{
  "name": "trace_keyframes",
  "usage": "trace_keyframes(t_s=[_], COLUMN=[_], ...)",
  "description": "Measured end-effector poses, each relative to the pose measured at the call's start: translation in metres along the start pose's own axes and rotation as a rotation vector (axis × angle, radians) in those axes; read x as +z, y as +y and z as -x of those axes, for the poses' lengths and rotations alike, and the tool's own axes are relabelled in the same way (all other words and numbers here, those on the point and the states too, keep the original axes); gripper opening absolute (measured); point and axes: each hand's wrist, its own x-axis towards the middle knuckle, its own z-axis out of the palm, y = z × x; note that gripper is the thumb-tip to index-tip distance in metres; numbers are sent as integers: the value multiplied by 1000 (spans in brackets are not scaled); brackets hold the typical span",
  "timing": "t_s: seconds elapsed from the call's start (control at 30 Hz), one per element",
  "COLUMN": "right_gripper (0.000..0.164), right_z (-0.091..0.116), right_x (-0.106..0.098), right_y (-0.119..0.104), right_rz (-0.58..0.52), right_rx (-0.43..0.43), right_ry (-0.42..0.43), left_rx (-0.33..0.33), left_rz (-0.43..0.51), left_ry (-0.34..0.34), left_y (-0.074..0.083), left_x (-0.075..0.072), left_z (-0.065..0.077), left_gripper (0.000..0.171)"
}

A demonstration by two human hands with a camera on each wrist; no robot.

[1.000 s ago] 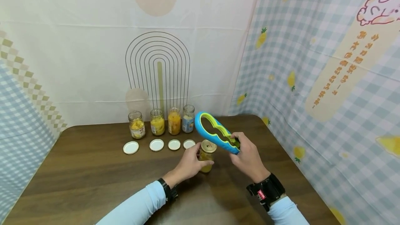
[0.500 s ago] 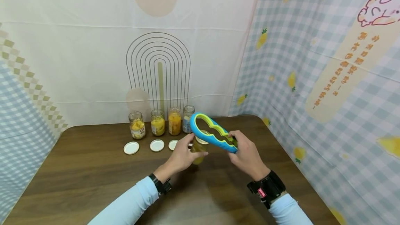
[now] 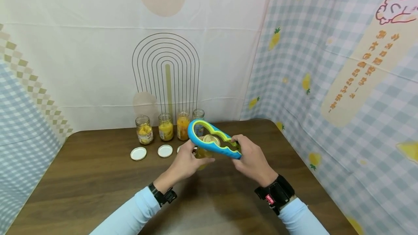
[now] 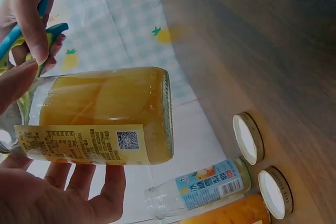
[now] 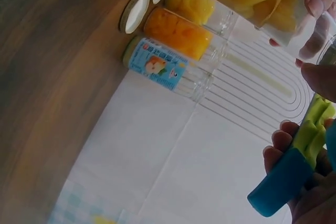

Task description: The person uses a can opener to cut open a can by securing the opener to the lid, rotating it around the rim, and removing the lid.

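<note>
In the head view, my left hand (image 3: 184,160) grips a glass jar of yellow fruit (image 4: 100,98) round its side, its base off the table. The thumb lies on one side, the fingers on the other. My right hand (image 3: 254,160) holds a blue-and-green jar opener (image 3: 209,147) by its narrow end. The opener's looped end sits over the jar top, and the gold lid (image 3: 211,139) shows through its opening. Whether the opener touches the lid cannot be told. The jar's lower part is mostly hidden by the left hand and the opener.
Along the back of the brown table (image 3: 98,188) stand several lidless jars: two of yellow fruit (image 3: 144,130), one of orange fruit (image 3: 183,128), one with a blue label (image 4: 210,184). White-lined lids (image 3: 138,153) lie before them, some hidden by the left hand. Cloth hangs behind and at right.
The left hand has lifted the jar and brought it left and away from me. The right hand has moved the opener left, bringing its loop over the jar's lid.
</note>
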Motion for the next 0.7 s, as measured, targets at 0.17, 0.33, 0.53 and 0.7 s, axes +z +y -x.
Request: trace_keyframes(t_s=[0.17,0.33,0.53,0.7], right_gripper=[56,54,54,50], right_z=[-5,-10,-14,-15], right_x=[-1,-4,-6,-4], right_y=[-3,-5,-14,-19], right_rz=[6,50,74,103], right_rx=[-24,-44,-23,-9], right_ry=[-22,-40,-101,-135], left_rx=[-15,3,16,1], left_rz=[11,-3,14,62], left_ry=[8,28,56,53], left_y=[2,1,-1,-3], left_x=[0,2,4,6], left_z=[1,2,3,3], left_gripper=[63,61,58,60])
